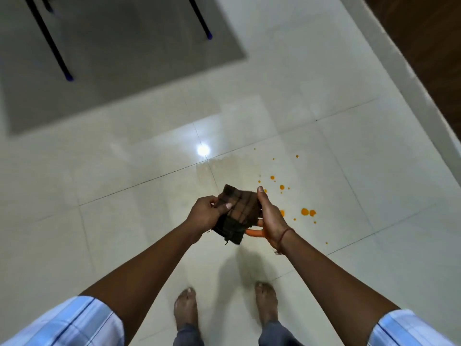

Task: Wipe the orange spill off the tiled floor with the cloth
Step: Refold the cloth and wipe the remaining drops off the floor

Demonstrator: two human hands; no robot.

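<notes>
I stand over a pale tiled floor (124, 233) and hold a dark checked cloth (239, 213) folded into a small pad at waist height. My left hand (205, 213) grips its left edge with the thumb on top. My right hand (270, 218) holds its right side, palm turned inward. Orange spill drops (305, 211) are scattered on the tiles to the right of my hands, with smaller dots farther out. A longer orange streak (254, 233) shows on the floor just below the cloth, partly hidden by my right hand.
My bare feet (185, 310) stand on the tiles below the hands. A grey mat (112, 71) with dark chair legs (50, 43) lies at the far left. A white skirting and a dark wooden surface (424, 46) run along the right.
</notes>
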